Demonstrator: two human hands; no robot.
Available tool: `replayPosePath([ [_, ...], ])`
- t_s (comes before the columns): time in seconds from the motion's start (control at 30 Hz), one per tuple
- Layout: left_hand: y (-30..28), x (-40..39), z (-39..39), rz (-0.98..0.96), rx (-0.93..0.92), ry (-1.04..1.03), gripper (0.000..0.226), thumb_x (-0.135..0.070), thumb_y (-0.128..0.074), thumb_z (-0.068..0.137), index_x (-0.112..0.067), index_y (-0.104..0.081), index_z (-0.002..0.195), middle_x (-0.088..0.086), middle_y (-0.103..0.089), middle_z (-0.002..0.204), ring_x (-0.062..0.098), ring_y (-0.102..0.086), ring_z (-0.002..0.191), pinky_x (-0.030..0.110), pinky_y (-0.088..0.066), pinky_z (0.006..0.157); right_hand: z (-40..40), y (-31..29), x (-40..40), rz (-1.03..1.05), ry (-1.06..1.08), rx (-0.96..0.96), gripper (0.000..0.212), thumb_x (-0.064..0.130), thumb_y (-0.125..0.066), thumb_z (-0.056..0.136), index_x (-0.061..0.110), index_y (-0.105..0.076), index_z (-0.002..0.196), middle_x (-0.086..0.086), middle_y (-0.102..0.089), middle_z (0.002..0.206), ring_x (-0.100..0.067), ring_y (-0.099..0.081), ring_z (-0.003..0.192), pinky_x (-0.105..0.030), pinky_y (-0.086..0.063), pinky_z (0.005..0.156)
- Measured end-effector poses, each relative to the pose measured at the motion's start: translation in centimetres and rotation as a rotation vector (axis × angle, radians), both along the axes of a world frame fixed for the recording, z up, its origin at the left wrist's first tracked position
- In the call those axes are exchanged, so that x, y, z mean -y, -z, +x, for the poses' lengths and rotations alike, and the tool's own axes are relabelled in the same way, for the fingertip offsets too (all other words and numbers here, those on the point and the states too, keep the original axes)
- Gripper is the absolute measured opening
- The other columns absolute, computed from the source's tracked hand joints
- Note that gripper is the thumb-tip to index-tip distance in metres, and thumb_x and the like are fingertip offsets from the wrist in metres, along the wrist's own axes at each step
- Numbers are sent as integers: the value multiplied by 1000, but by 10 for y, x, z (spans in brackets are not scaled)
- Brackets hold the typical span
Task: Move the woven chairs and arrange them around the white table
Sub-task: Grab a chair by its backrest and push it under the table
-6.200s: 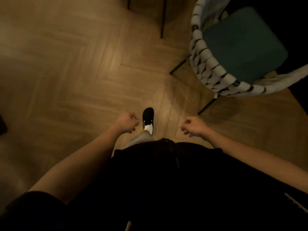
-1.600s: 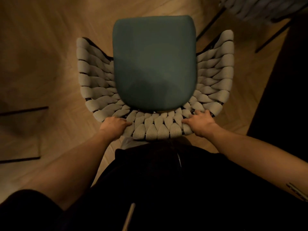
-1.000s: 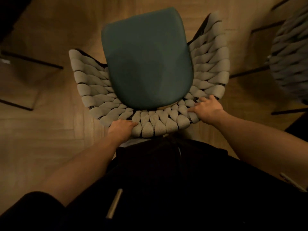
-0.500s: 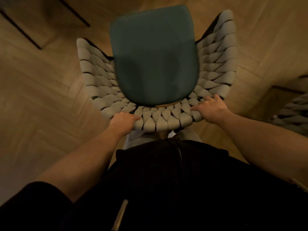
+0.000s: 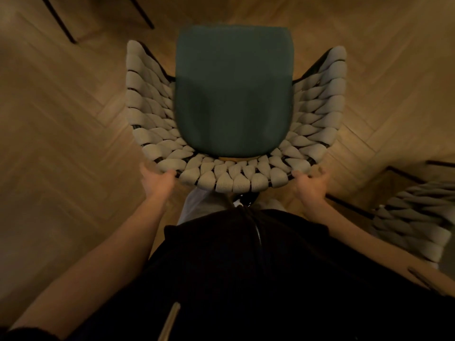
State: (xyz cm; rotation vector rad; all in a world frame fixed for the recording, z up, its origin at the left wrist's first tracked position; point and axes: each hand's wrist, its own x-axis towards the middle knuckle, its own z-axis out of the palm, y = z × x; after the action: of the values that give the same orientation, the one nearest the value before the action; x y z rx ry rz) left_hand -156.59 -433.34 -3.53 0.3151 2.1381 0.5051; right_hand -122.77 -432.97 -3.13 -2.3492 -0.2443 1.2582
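Currently, head view, the only one: a woven chair [image 5: 234,134] is seen from directly above, close in front of the person, its teal seat cushion [image 5: 234,94] pointing away and its curved woven backrest nearest the body. It stands on, or just above, the herringbone wood floor [image 5: 61,119]; floor contact by the legs is hidden under the seat, so it cannot be told.

The left hand [image 5: 157,183] is placed at the backrest's lower left rim, fingers loosely spread and extended, fingertips touching the weave; no closed wrap is visible. The right hand [image 5: 311,187] is placed at the lower right rim, fingers loosely curled up against the edge; whether the rim is truly gripped cannot be told because of blur. Both hands read as resting on the rim rather than clamped to it.

A second woven chair [image 5: 413,217] is seen at the right edge, near but apart from the first. Thin dark furniture legs [image 5: 66,23] are seen at top left. The white table is not in view.

Step judged in hand: one chair is being set down or re-gripped by its backrest, mid-placement. Task judged partly done at most; no chair can be confirmed at the table.

Next move: a firm two-handed hold on the rim is needed, then the chair must be steered toward the table, seat facing in, clear of the neighbouring chair's legs.
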Motion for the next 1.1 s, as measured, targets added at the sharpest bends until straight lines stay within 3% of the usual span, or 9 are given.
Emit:
replayPosePath([
  [0.07,7,-3,5,-44,390,-283,63,-16,-67,95,-17,-39,152,14,-61,134,31,-65,109,47,-54,89,-8,4,-10,-96,190,-309,72,19,-73,91,22,-31,150,-9,-54,138,-34,-60,119,-52,-56,91],
  [0.13,14,-8,9,-27,505,-346,47,-13,-63,98,-11,-50,143,14,-67,125,31,-67,104,50,-56,86,-14,11,-18,-71,229,-384,52,15,-69,95,15,-41,139,-11,-59,131,-32,-64,110,-54,-60,76],
  [0.27,23,-16,13,7,374,-402,44,-9,-68,94,-8,-54,136,16,-69,120,32,-69,104,57,-57,89,-26,17,-23,-22,215,-282,21,12,-62,100,21,-52,117,-7,-65,117,-28,-65,103,-53,-60,76],
  [0.37,32,-21,7,26,325,-385,46,-5,-69,92,-8,-56,136,13,-69,123,31,-69,106,54,-60,83,-31,19,-30,13,222,-274,25,8,-55,101,20,-55,123,-3,-64,105,-23,-64,93,-51,-59,70],
  [0.57,33,-74,-3,62,297,-311,42,-3,-68,92,-4,-56,132,13,-66,122,30,-67,108,59,-58,87,-37,26,-84,-5,165,-246,27,9,-55,102,22,-55,125,-10,-65,126,-32,-65,112,-61,-59,81],
  [0.7,33,-129,-14,33,299,-273,43,-7,-67,93,-3,-54,134,16,-64,127,33,-65,113,61,-57,89,-44,23,-147,-38,128,-251,33,12,-53,103,18,-53,136,-11,-64,127,-30,-64,106,-48,-61,63],
  [0.8,32,-174,-20,43,319,-284,41,-7,-65,95,-4,-54,135,17,-65,127,33,-67,110,61,-57,89,-51,19,-199,-52,126,-245,35,12,-53,103,15,-52,138,-14,-62,130,-34,-63,112,-48,-61,63],
  [0.97,24,-249,-28,71,358,-282,38,-4,-60,98,-1,-53,135,17,-64,122,33,-67,107,53,-60,80,-62,11,-280,-88,93,-237,35,11,-50,104,12,-50,139,-15,-61,127,-35,-63,108,-43,-60,49],
  [1.1,20,-306,-34,60,342,-252,38,-2,-59,98,0,-51,136,17,-62,123,33,-66,105,51,-59,79,-70,2,-342,-97,106,-263,36,8,-48,105,7,-48,141,-18,-57,126,-39,-61,110,-50,-60,67],
])
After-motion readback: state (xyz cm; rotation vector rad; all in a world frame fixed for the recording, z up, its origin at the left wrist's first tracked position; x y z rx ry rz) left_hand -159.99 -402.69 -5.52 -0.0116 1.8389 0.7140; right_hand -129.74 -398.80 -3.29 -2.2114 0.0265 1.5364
